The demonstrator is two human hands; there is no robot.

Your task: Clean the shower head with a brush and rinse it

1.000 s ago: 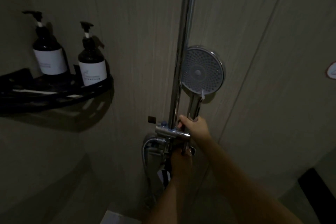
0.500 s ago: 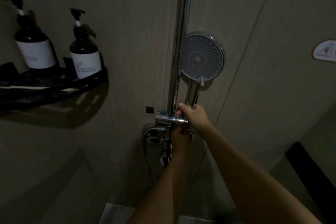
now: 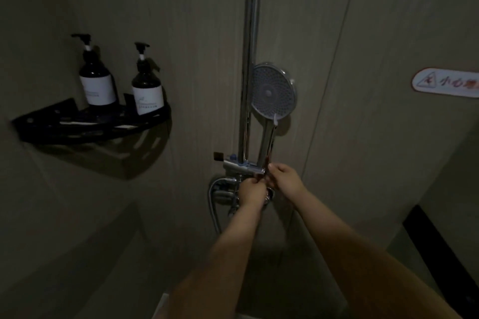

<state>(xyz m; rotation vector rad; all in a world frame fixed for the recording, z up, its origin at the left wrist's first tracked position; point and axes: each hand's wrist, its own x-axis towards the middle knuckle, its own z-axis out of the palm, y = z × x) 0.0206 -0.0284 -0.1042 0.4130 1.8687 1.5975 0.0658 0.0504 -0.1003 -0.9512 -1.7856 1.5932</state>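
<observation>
Your shower head (image 3: 273, 90) sits just right of the riser pipe (image 3: 252, 33), with both your hands below it. Far left, two bottles (image 3: 147, 85) stand on the corner shelf (image 3: 90, 124).

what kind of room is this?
Most likely a shower stall, possibly in a hotel. A handheld shower head sits on a chrome riser rail, two pump bottles stand on a black corner shelf, and a caution sticker is on the wall.
</observation>
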